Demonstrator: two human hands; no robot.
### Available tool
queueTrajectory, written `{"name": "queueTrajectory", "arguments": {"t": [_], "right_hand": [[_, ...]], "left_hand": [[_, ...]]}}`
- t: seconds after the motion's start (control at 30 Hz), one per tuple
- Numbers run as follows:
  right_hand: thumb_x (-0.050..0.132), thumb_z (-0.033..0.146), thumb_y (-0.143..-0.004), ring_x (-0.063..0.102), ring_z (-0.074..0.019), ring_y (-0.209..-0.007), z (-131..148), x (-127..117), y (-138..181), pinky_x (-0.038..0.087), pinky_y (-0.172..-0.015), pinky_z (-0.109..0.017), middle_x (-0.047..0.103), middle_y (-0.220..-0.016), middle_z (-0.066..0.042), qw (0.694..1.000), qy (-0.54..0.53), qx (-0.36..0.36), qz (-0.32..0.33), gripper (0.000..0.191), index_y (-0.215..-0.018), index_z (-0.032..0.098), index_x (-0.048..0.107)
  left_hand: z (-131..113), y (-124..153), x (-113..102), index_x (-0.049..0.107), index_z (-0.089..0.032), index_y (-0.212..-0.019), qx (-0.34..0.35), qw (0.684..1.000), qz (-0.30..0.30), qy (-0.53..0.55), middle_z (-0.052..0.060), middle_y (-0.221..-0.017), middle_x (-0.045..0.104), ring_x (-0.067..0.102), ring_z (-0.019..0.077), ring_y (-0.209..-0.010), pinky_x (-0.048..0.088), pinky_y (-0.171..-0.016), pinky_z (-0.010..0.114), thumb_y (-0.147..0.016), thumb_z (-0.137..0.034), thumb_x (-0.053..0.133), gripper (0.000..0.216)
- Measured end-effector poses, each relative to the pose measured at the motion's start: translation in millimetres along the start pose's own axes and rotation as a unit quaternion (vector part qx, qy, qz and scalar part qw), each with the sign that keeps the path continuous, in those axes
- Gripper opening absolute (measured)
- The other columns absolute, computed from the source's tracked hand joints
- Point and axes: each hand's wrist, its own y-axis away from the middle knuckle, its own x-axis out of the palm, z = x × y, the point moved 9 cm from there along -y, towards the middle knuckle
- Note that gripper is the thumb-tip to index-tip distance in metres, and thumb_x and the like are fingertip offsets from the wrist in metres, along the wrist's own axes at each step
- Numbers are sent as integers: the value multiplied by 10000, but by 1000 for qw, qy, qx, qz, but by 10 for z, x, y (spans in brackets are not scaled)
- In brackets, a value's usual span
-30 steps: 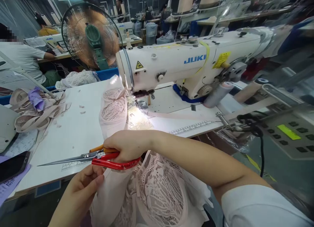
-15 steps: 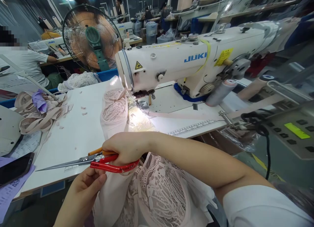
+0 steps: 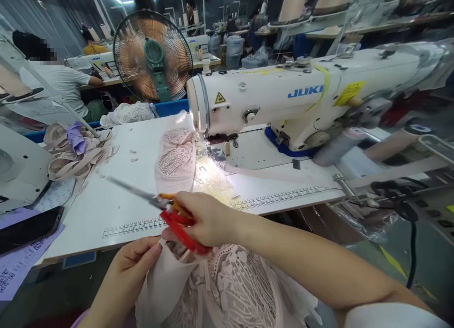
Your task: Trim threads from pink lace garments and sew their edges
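My right hand (image 3: 207, 219) grips a pair of scissors (image 3: 182, 233) with red and orange handles. Their blades point up and left above the white table and look smeared by motion. Below them, my left hand (image 3: 129, 269) pinches the upper edge of a pale pink lace bra (image 3: 244, 288), which hangs in front of me below the table edge. Part of the bra is hidden behind my right hand and forearm. Another lace piece (image 3: 175, 157) lies flat on the table beside the lit needle area of the sewing machine (image 3: 262, 98).
A printed ruler (image 3: 138, 226) runs along the front table edge. On the left are a phone (image 3: 31, 228), purple paper and a heap of beige straps (image 3: 67, 162). Behind the table stand a fan (image 3: 152, 58) and a seated person (image 3: 60, 82). Fabric scraps dot the tabletop.
The scissors have tilted, their tips swinging upward and to the right. My left hand has shifted slightly right, still at the bra's edge. The camera view has turned a little left.
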Motion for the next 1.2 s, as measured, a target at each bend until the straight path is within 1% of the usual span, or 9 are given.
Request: {"name": "queueTrajectory", "arguments": {"t": [0.03,0.1,0.23,0.33,0.43,0.6,0.83,1.03,1.2], "right_hand": [[670,333,-746,468,-122,-628,-77,-1,96,382,-553,-233,503,-742,37,999,-37,30,-12,299,-813,215,404],[674,360,-735,457,-117,-604,-201,106,293,369,-524,-220,496,-727,42,994,-73,74,22,296,-844,213,441],[642,330,-740,462,-122,-578,-415,436,589,324,-502,-221,486,-636,37,976,26,136,167,247,-685,199,440],[587,250,-751,423,-111,-524,-474,536,622,290,-476,-225,450,-587,46,964,92,144,201,233,-639,204,387],[566,182,-748,396,-103,-503,-406,568,576,275,-465,-224,430,-571,49,961,108,139,213,244,-617,204,361],[565,272,-801,432,-118,-511,-254,540,495,289,-460,-228,455,-581,33,962,119,152,194,283,-617,207,361],[578,442,-749,518,-181,-615,-239,546,420,374,-542,-276,569,-723,-35,966,124,166,156,289,-693,216,406],[593,405,-739,456,-140,-553,-270,614,426,348,-508,-252,499,-650,19,977,58,158,134,292,-660,220,381],[601,354,-753,435,-121,-568,-340,636,437,343,-522,-228,472,-643,33,985,-22,140,94,242,-657,203,438]], "left_hand": [[15,15,-41,774,-197,-803,2,1000,-15,-3,35,-658,685,577,175,-627,479,-594,243,-664,-502,774,336],[29,44,-115,777,-196,-807,12,999,-45,-6,46,-691,698,578,186,-655,450,-559,228,-666,-512,765,346],[34,65,-161,778,-200,-764,28,998,-61,13,45,-683,692,557,185,-674,416,-545,214,-650,-538,760,357],[37,70,-163,774,-196,-727,25,997,-73,31,31,-633,663,535,169,-650,406,-555,209,-613,-548,779,370],[0,87,-143,760,-176,-681,31,995,-86,35,25,-611,636,497,148,-607,388,-532,207,-603,-532,787,366],[-57,114,-72,700,-145,-572,32,994,-96,49,3,-534,563,424,111,-522,343,-470,199,-597,-503,794,371],[-37,123,-34,629,-133,-527,23,993,-93,76,-16,-507,517,385,86,-495,325,-464,186,-609,-499,789,407],[-13,101,-31,613,-139,-535,25,995,-67,73,-23,-505,499,368,86,-505,326,-480,188,-677,-497,750,408],[-163,130,-36,636,-154,-560,59,996,-65,21,-1,-540,539,409,113,-532,344,-497,208,-736,-485,691,378]]}}
